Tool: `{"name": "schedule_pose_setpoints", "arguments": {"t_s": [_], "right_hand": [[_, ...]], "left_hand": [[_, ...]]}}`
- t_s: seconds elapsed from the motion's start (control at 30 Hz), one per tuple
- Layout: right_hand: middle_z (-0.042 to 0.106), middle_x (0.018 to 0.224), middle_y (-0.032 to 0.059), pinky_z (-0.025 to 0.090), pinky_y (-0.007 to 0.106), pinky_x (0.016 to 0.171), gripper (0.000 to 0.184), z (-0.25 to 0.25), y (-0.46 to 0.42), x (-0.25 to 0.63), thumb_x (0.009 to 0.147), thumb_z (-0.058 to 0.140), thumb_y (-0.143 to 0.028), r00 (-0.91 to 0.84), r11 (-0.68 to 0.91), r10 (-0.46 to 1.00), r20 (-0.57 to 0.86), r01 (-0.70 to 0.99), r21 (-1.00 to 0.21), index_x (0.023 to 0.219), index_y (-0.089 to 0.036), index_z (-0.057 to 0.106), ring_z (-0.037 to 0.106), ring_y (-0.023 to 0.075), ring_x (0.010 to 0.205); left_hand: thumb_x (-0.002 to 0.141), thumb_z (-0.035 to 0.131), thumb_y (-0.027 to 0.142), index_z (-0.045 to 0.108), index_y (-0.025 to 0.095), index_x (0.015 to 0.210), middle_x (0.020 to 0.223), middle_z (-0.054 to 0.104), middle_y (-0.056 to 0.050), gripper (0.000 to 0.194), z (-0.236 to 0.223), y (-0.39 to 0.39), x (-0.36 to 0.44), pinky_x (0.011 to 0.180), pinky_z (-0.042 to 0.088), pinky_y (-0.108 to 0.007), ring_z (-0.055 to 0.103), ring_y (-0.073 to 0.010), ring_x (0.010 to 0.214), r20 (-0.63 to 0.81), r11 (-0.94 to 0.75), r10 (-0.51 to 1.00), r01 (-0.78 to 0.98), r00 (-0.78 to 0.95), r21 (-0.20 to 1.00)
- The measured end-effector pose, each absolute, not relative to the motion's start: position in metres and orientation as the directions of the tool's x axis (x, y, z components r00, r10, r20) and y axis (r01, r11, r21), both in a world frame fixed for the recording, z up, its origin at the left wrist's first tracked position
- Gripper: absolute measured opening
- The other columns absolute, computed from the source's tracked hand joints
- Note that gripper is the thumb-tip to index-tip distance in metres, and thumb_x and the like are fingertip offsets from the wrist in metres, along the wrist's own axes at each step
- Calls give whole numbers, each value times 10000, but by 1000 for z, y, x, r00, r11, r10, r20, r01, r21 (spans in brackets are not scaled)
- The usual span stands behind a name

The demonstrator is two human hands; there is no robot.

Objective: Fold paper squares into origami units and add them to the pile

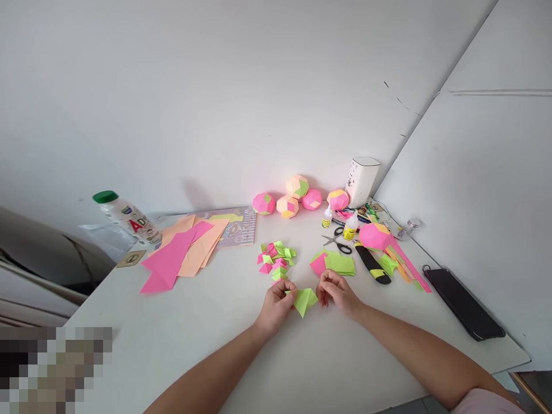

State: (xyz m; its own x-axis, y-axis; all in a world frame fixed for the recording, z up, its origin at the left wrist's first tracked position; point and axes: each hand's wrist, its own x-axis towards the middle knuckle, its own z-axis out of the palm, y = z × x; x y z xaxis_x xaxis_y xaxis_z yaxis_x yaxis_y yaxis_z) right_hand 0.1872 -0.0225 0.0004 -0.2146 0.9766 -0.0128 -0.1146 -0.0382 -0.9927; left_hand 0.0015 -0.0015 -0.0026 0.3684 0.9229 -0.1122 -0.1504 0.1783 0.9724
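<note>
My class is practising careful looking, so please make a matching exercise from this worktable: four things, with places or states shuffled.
Things:
1. Phone
2. Scissors
3. Tall bottle
4. Left hand

Places or states:
A. Blades spread apart
B. Pinches folded green paper
C. Lies near the table's right edge
D. Green cap, far left

Right pairs: 1-C, 2-A, 3-D, 4-B

Folded pieces point(279, 253) lie, apparently heaped, left of scissors point(344, 249).

White desk point(194, 339) against walls, holding paper point(168, 261) and scissors point(337, 241): a craft corner.
</note>
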Motion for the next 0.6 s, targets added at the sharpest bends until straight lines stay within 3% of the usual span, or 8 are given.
{"name": "schedule_pose_setpoints", "arguments": {"t_s": [0.13,0.27,0.6], "right_hand": [[530,612,-44,441,223,495,184,2,-24,185,788,574,-335,-270,-42,962,-32,-30,-999,855,-184,493,526,98,503],[515,600,-24,464,228,491,231,3,-25,184,775,595,-375,-285,1,958,-19,71,-997,729,-153,548,505,98,517],[525,556,-40,426,205,435,233,4,-25,185,787,569,-377,-229,-40,972,-50,50,-998,715,-164,507,518,91,461]], "left_hand": [[708,615,344,494,168,663,567,440,48,218,-6,-2,1,484,348,-207,419,-83,492,-92,162,894,-126,438,979],[729,609,342,488,167,672,563,431,53,220,-8,-3,1,484,340,-202,414,-78,491,-82,158,887,-134,454,978],[751,592,404,457,176,714,548,469,64,268,1,-5,3,489,368,-220,454,-81,463,-101,189,923,-211,370,959]]}}
